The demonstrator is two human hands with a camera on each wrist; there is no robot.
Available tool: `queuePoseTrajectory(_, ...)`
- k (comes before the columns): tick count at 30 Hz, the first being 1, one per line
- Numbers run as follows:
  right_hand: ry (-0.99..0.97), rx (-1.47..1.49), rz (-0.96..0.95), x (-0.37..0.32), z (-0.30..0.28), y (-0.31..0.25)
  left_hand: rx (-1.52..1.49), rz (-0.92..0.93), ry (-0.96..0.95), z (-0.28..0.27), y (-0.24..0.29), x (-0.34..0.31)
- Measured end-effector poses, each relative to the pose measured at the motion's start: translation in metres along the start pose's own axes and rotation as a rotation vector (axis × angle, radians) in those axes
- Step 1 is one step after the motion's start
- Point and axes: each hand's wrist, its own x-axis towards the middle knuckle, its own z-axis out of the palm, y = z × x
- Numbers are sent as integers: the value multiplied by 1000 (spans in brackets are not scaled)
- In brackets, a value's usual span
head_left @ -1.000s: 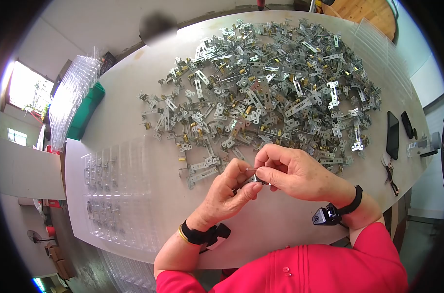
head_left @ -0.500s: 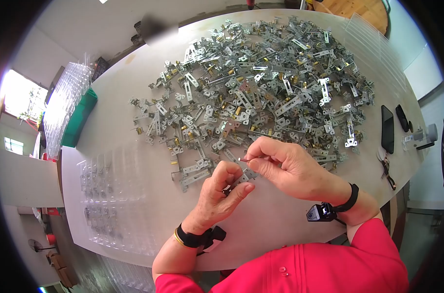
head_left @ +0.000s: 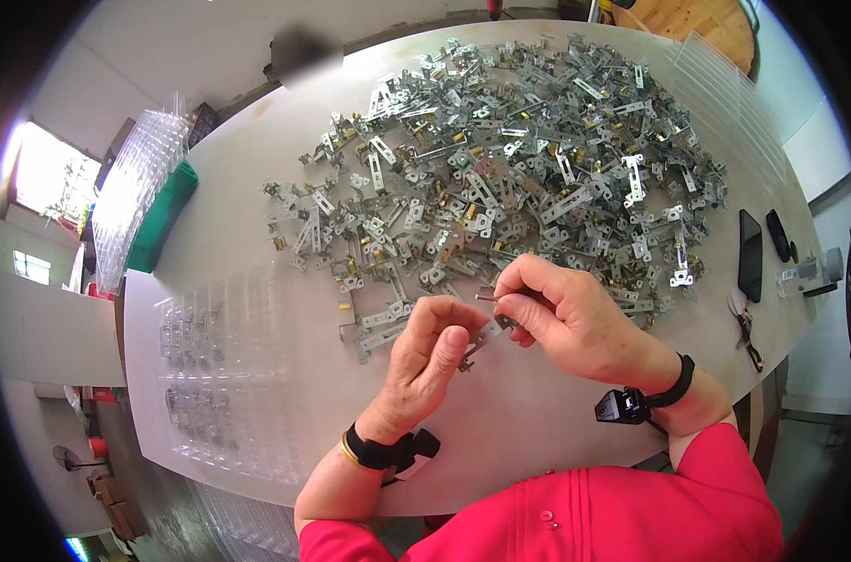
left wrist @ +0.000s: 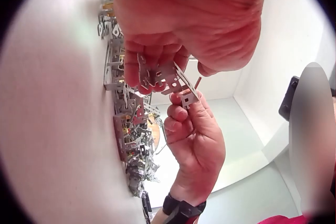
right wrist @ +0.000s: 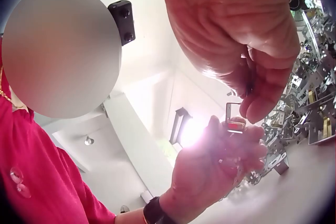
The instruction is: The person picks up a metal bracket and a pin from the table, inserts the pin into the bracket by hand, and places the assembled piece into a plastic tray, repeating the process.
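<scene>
A small stamped metal bracket [head_left: 483, 339] with punched holes spans the gap between the two hands, above the table's near side. My right hand [head_left: 580, 328] pinches its upper right end between thumb and fingers. From the same grip sticks out a thin reddish-brown rod [head_left: 486, 298], pointing left. My left hand [head_left: 418, 365] is at the bracket's other end, thumb raised and apart from it. In the left wrist view, the left fingers [left wrist: 152, 56] lie behind the bracket [left wrist: 170, 79]. The right palm hides part of the grip.
A wide heap of metal brackets [head_left: 500, 159] covers the table beyond the hands. Clear plastic trays [head_left: 224, 375] holding parts lie at left, near a green bin [head_left: 163, 220]. Pliers [head_left: 746, 332] and a black phone [head_left: 750, 255] lie at right.
Half a second ago the left hand gripped the bracket and the right held the rod apart. Now the left fingers have straightened and the bracket's end is in the right hand.
</scene>
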Motion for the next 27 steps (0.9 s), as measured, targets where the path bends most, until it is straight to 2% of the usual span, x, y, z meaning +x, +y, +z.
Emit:
queuePoseTrajectory(2, 20, 2, -8, 1, -2, 0, -22, 55, 52, 0, 0, 2)
queuePoseTrajectory(5, 57, -2, -4, 1, -6, -3, -50, 12, 44, -4, 2, 1)
queuePoseTrajectory(10, 82, 15, 29, 3, -10, -4, -132, -79, -125, -11, 2, 2)
queuePoseTrajectory(14, 72, 45, 30, 4, -11, -4, -149, -74, -139, -10, -3, 3)
queuePoseTrajectory(16, 77, 46, 19, 4, -12, -4, -202, -31, 43, -2, -5, 4)
queuePoseTrajectory(20, 163, 172, -52, 5, -11, 1, -357, 41, 48, -9, -11, 8)
queuePoseTrajectory(22, 178, 224, -68, 7, -10, 4, -445, 19, -45, -12, -8, 7)
queuePoseTrajectory(27, 117, 440, 34, 8, 1, 11, -562, -35, -31, -17, -12, 5)
